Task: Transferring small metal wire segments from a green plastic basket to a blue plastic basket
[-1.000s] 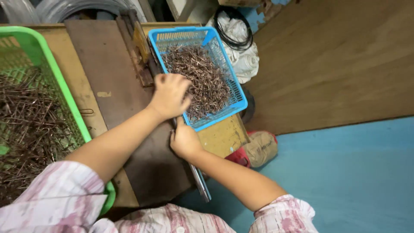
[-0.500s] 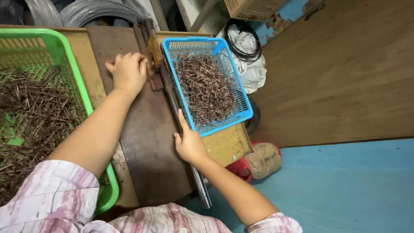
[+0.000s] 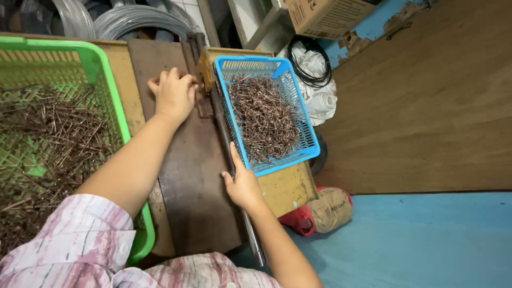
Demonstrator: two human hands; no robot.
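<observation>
Left hand (image 3: 173,95) sits at the far end of the dark plate (image 3: 194,192), fingers curled narrow and pinched at the hinge block (image 3: 205,72) — something small may be between the fingertips, I can't tell what. Right hand (image 3: 242,184) rests on the long lever bar (image 3: 234,176), thumb up along it, palm wrapped loosely round the bar, near side of the blue basket (image 3: 309,140).

My read: this is a feed-and-cut step. To do it well I'd seat the piece square against the block, keep the left fingertips clear of the blade edge, and press the lever only once the left hand is steady.

Around: blue basket of short copper-coloured bits (image 3: 264,120) just right of the lever, touching it. Green basket (image 3: 109,90) of longer rods (image 3: 50,138) left of the left arm. Wire coils (image 3: 133,21) beyond the left hand, rags (image 3: 320,101) and a small bag (image 3: 325,209) on the floor right of the table (image 3: 285,189).

In the way: the blue basket crowds the lever — little side room for the right hand.
</observation>
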